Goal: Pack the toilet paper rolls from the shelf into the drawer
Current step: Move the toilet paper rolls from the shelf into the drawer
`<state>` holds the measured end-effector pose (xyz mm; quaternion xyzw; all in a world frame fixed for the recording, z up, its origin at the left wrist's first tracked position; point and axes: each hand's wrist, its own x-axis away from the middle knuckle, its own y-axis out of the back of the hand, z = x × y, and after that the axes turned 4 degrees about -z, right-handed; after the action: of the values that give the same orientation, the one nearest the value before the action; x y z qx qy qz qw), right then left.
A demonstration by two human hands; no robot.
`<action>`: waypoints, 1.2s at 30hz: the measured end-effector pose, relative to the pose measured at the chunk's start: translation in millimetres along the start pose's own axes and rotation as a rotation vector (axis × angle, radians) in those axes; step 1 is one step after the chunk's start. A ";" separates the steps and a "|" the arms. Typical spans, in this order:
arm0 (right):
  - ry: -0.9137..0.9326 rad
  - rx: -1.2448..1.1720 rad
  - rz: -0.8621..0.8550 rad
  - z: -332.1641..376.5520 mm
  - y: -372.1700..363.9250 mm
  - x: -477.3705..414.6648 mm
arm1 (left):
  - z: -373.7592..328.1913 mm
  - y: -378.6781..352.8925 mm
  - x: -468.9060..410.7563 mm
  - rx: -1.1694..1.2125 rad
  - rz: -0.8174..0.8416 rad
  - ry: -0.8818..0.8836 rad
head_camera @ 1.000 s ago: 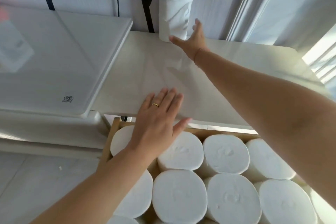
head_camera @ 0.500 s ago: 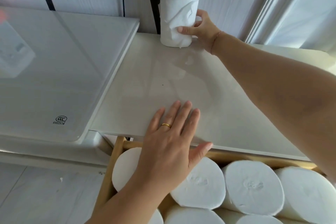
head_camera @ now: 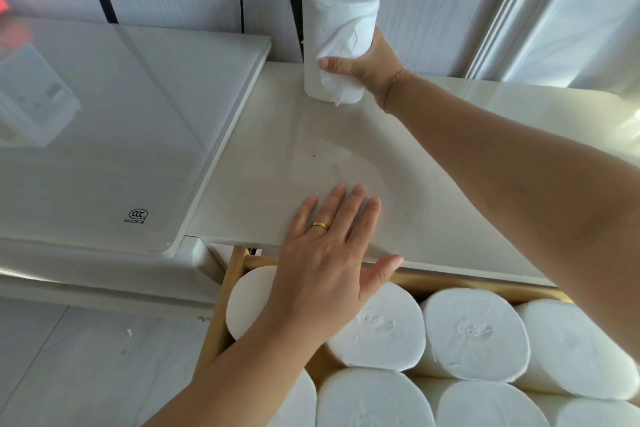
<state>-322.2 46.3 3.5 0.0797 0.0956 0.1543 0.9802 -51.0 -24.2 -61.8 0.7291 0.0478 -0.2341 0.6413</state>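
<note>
The step in hand is the pick-up of what looks like the last roll on the shelf. The right hand [head_camera: 367, 69] reaches to the far end of the smooth cream shelf [head_camera: 433, 184] and grips a tall white toilet paper roll [head_camera: 337, 21] low on its right side, thumb across the front and fingers curled behind it. The roll stands upright close to the wall, its base at or just above the shelf; I cannot tell which. A red thread bracelet [head_camera: 393, 87] sits on that wrist.

The left hand [head_camera: 325, 260], wearing a gold ring [head_camera: 320, 226], holds nothing. It lies flat with its fingers straight and slightly spread over the near edge of the shelf, thumb out over the open wooden drawer [head_camera: 221, 315] below.

The roll is soft and creased, its outer sheet wrinkled, with a small loose tail hanging at the bottom. The grip dents it slightly.

The drawer is crowded with packed rolls [head_camera: 474, 333], round ends up and touching one another. The next move probably calls for carrying the roll near and down, then finding or pressing open a gap, likely at the near left, where the left hand could help. To the left lies a glossy white appliance top [head_camera: 121, 135].
</note>
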 end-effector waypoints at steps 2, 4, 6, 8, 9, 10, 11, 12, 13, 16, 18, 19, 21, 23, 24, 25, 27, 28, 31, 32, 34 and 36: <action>0.003 0.011 0.034 3.2 9.8 26.3 | 0.7 0.8 -0.2 -0.011 0.009 -0.004; -0.003 0.008 0.072 5.7 21.3 59.5 | 1.7 0.9 -0.8 -0.017 0.012 -0.001; -0.016 -0.002 0.081 9.2 35.1 98.5 | 1.4 1.9 -1.8 0.001 0.011 0.009; -0.028 -0.013 0.077 14.8 52.6 141.4 | -1.5 3.8 -2.1 0.007 0.012 0.019; -0.032 -0.019 0.076 17.8 61.0 163.5 | -2.5 4.5 -1.7 0.008 0.012 0.019; -0.035 -0.021 0.074 20.8 69.1 185.6 | -3.3 5.5 -1.0 0.013 0.009 0.018; -0.043 -0.017 0.067 23.7 77.3 207.3 | -4.4 7.3 -0.4 0.022 0.010 0.021; -0.055 -0.011 0.056 26.3 85.7 228.7 | -6.2 9.9 -0.2 0.030 0.017 0.030; -0.068 -0.007 0.046 29.2 93.9 250.0 | -10.6 13.4 -0.5 0.045 0.028 0.045; -0.109 -0.021 0.043 38.9 121.5 310.9 | -41.2 23.5 -0.6 0.198 0.024 0.066; -0.128 -0.053 0.073 49.0 142.1 350.4 | -77.6 31.6 4.4 0.410 0.061 0.047; -0.146 -0.063 0.088 55.6 153.4 369.7 | -99.1 36.9 7.7 0.540 0.087 0.041; -0.196 -0.059 0.111 66.3 178.9 405.6 | -142.9 49.9 12.9 0.789 0.149 0.042; -0.252 -0.021 0.159 71.0 205.2 438.6 | -183.9 60.7 15.3 0.940 0.208 0.022; -0.290 -0.014 0.187 71.4 216.8 453.8 | -202.5 63.9 16.1 0.981 0.242 -0.002; -0.331 -0.021 0.212 70.8 227.0 467.7 | -219.5 65.1 16.6 1.006 0.282 -0.027; -0.396 -0.061 0.259 66.8 243.3 490.5 | -248.3 63.5 19.0 1.059 0.378 -0.049; -0.412 -0.083 0.279 63.8 249.2 499.7 | -259.7 61.0 20.8 1.098 0.419 -0.049; -0.448 -0.144 0.272 51.6 258.3 515.5 | -281.3 50.8 22.0 1.149 0.478 -0.008; -0.461 -0.163 0.251 47.7 259.0 517.3 | -284.1 47.7 20.3 1.162 0.488 0.019; -0.469 -0.177 0.215 42.2 259.0 517.6 | -285.4 42.7 16.9 1.181 0.509 0.050; -0.471 -0.158 0.221 39.3 259.1 516.6 | -284.1 39.9 16.0 1.163 0.528 0.025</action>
<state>94.2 449.0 5.6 0.0465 -0.1564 0.2444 0.9558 57.5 237.2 -12.6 0.9479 -0.2610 -0.0474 0.1766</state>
